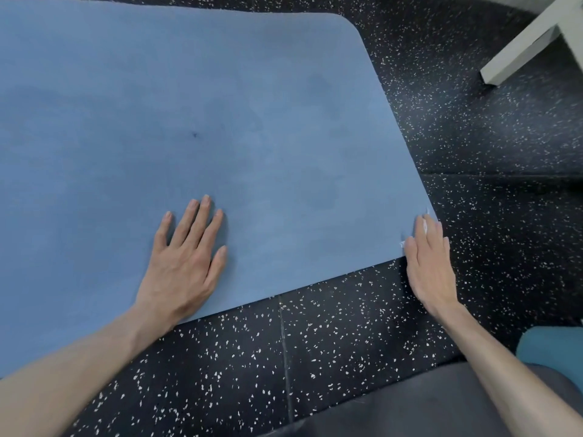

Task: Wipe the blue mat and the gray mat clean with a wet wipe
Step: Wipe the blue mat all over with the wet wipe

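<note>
The blue mat lies flat on the speckled black floor and fills the upper left of the view. A small dark speck marks its middle. My left hand rests flat on the mat near its front edge, fingers straight and spread. My right hand lies flat over the mat's near right corner, fingers straight. Slivers of a white wet wipe peek out from under its fingers. The gray mat is out of view.
Black rubber floor with white flecks surrounds the mat. A white furniture leg stands at the upper right. My dark-clad knee and a teal item sit at the lower right.
</note>
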